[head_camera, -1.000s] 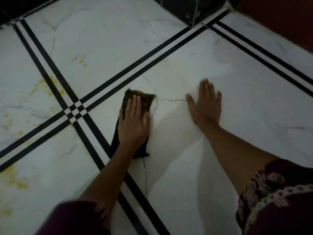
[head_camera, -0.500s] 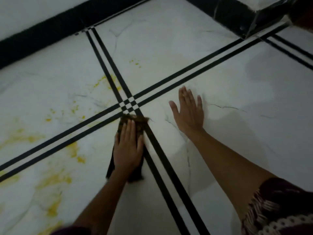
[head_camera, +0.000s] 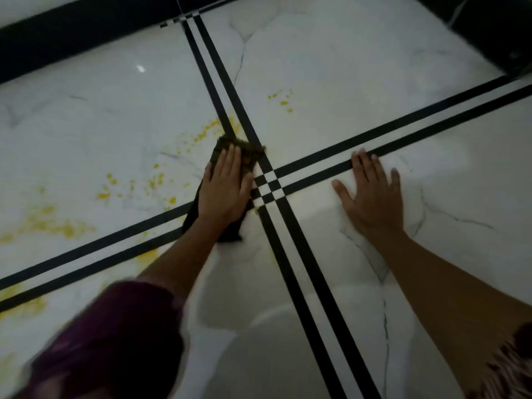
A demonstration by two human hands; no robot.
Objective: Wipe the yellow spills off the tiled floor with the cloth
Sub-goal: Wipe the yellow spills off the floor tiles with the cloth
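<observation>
A dark cloth, stained yellow-green at its far edge, lies on the white marble floor just left of where the black double stripes cross. My left hand presses flat on it with straight fingers. Yellow spills speckle the tile left of the cloth, with a larger smear further left and a few drops on the far tile. More yellow lies below the stripe by my left forearm. My right hand rests flat and spread on the tile right of the crossing.
A black skirting band runs along the far left wall edge, and a dark block stands at the far right corner. Black double stripes divide the floor into large tiles.
My left hand has slid the cloth forward and left, over the lower stripe onto the spotted tile beside the crossing. My right hand has shifted right. The view has swung left.
</observation>
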